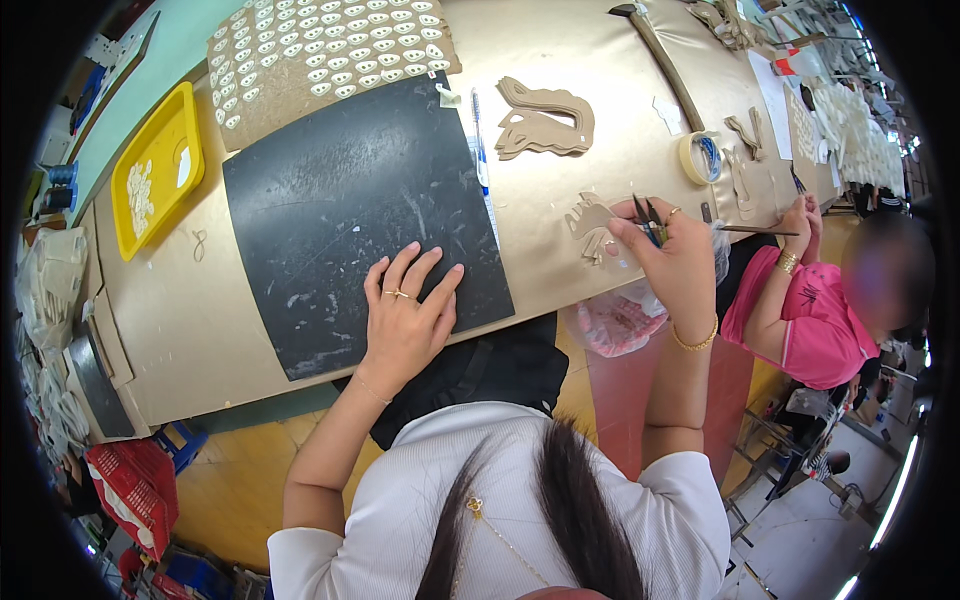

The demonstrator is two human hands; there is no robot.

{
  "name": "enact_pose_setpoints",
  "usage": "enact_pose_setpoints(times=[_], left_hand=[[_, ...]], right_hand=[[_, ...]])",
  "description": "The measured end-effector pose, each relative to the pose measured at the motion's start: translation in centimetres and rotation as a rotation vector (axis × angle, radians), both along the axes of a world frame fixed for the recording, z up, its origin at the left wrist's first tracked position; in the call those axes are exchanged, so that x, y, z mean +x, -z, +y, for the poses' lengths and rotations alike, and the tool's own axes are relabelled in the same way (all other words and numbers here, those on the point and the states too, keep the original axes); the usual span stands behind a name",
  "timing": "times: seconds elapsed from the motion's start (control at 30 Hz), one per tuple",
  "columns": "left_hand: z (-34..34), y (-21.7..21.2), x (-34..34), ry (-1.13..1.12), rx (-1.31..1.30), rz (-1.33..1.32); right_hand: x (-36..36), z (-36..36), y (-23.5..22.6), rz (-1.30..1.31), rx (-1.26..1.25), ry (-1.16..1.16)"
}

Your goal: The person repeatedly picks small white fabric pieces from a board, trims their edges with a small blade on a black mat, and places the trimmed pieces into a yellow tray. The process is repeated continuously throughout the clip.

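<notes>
My left hand (408,315) lies on a black rectangular mat (330,240) with its fingers spread, holding nothing. Over on the right, my right hand (675,260) is closed around a pair of small thread snips (652,218), whose dark blades point away from me. Its thumb and forefinger reach toward a few tan cut-out pieces (590,218) near the table's front edge. Whether the fingertips pinch one of these pieces, I cannot tell. Farther back lies a stack of curved brown cut-outs (550,120). A pen (480,140) lies along the mat's right edge.
At the back, a brown sheet (300,90) carries rows of small white oval pieces. A yellow tray (190,160) with small pale pieces is at left. On the right are a tape roll (692,160), a hammer (665,70) and a co-worker in pink (815,320).
</notes>
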State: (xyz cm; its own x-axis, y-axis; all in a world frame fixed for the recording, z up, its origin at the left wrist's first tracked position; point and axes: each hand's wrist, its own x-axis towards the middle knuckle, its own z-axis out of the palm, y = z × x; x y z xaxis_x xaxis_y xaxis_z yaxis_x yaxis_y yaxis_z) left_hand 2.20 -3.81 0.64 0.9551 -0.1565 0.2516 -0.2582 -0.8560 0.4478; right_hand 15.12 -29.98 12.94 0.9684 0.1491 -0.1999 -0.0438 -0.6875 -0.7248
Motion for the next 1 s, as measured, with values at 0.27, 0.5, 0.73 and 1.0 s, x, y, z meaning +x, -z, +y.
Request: enact_pose_setpoints(times=[0.27,0.5,0.73,1.0], left_hand=[[0.0,-0.1,0.1,0.001,0.019,0.002],[-0.3,-0.1,0.2,0.004,0.014,0.011],[0.7,-0.5,0.2,-0.032,-0.097,0.052],[12.7,-0.5,8.3,-0.471,0.100,-0.145]], right_hand=[[-0.2,-3.7,2.6,-0.112,0.042,0.246],[1.1,-13.3,11.6,-0.136,0.019,0.399],[2.2,-10.5,10.0,-0.252,-0.188,0.369],[5.8,7.3,5.9,-0.404,-0.150,-0.285]])
